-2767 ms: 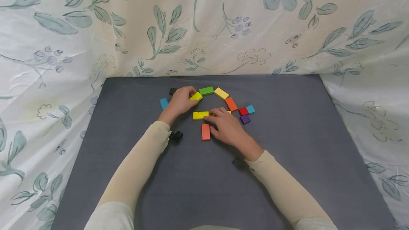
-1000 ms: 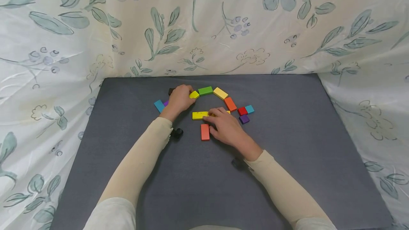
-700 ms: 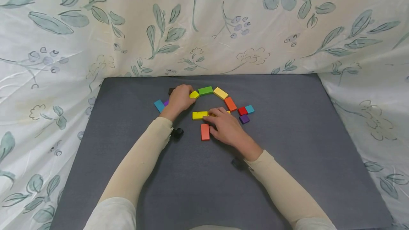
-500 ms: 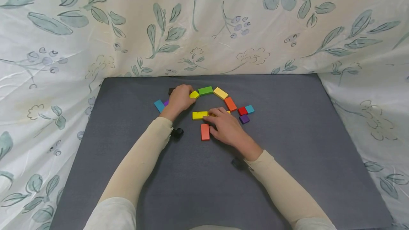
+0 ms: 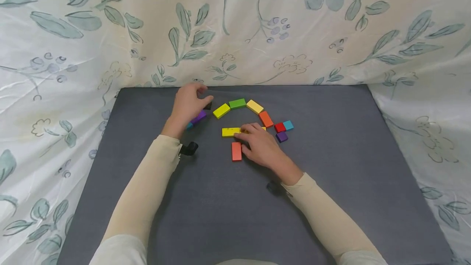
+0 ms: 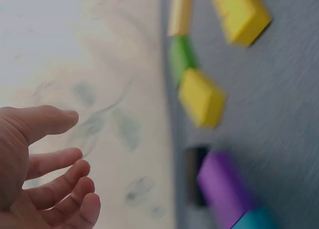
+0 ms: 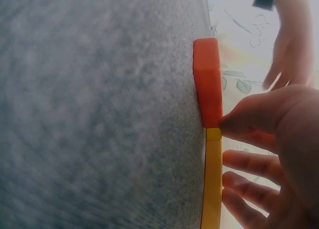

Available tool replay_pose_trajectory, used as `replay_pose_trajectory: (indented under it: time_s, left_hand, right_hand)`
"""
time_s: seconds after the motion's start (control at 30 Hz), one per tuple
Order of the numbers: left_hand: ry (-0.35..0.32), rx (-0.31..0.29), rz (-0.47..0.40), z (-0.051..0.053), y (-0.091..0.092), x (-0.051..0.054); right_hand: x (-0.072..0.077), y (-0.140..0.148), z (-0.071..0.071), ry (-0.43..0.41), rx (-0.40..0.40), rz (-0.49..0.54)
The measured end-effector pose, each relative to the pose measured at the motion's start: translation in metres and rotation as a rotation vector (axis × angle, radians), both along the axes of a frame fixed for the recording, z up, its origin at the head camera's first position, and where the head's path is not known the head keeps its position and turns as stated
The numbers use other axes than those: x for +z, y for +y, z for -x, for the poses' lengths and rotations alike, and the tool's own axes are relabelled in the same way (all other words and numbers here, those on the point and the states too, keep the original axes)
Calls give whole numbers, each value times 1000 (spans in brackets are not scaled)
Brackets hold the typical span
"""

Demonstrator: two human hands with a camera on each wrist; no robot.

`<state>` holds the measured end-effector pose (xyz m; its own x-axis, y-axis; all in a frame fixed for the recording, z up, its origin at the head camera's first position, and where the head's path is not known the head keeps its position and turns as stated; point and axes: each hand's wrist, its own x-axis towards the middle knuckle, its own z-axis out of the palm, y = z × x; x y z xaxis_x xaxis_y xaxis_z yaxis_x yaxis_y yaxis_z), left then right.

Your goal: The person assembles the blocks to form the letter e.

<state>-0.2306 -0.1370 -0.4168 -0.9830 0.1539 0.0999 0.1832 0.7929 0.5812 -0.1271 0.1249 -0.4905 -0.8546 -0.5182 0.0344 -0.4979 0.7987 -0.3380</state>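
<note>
head: grey tabletop (image 5: 220, 207), leaf-patterned cloth (image 5: 235, 48)

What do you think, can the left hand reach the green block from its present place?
Probably yes. The left hand looks empty, and nothing covers the green block. A yellow block lies at its left end, but above seems free.

Small oblong blocks, lying on tabletop (image 5: 228, 207). Arc, left to right: yellow block (image 5: 221, 111), green block (image 5: 237, 104), pale yellow block (image 5: 254, 106), orange block (image 5: 266, 119). Inside arc: dotted yellow block (image 5: 230, 132); another yellow block (image 5: 263, 129), mostly hidden by right hand (image 5: 261, 146). Coral block (image 5: 236, 151) pointing toward person, just beside right thumb. Beyond orange end, clustered: red block (image 5: 279, 127), cyan block (image 5: 288, 125), dark purple block (image 5: 281, 136). Near loosely bent left hand (image 5: 187, 105): purple block (image 5: 200, 116), black block (image 5: 209, 106), blue block (image 5: 189, 126), last two partly hidden.
</note>
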Motion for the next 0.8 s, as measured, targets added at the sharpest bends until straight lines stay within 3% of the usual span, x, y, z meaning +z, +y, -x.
replay_pose_trajectory:
  time_s: [0.17,0.3,0.4,0.63,0.8]
  left_hand:
    - [38,28,-36,-11,-33,24]
    - [19,29,-26,-16,-50,25]
    - [-29,9,1,-13,-56,13]
    - [-169,-69,87,-4,-59,-37]
    - [-186,-120,160,1,-49,-47]
  right_hand:
    - [-1,0,0,-3,2,10]
    - [-3,1,0,5,7,11]
    - [-4,3,0,10,3,12]
    - [-5,3,-2,7,-1,4]
    - [-3,2,-1,17,3,0]
